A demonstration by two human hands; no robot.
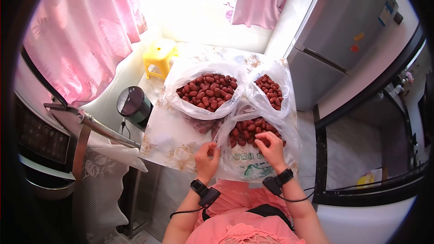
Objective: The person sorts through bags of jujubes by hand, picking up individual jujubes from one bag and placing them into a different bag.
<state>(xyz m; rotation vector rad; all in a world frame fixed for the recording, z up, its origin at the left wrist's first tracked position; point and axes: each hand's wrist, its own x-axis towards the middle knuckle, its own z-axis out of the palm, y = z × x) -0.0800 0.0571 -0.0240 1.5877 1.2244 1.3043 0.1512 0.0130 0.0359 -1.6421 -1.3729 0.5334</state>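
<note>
Three clear plastic bags of wrinkled red dates stand open on the table. My left hand (206, 160) is closed at the left rim of the nearest bag (226, 165), and a red date (210, 152) shows between its curled fingers. Over the right part of that bag, my right hand (272, 150) has its fingers bent and drawn together just above the dates (246, 131). What its fingertips hold, if anything, cannot be made out. Behind are a large bag of dates (208, 91) at the left and a smaller bag of dates (270, 91) at the right.
The bags rest on a table with a flowered cloth (165, 142). Left of it are a dark round appliance (134, 105) and a yellow stool (159, 58). A grey fridge (332, 40) stands at the right. A cabled band (205, 192) is on each wrist.
</note>
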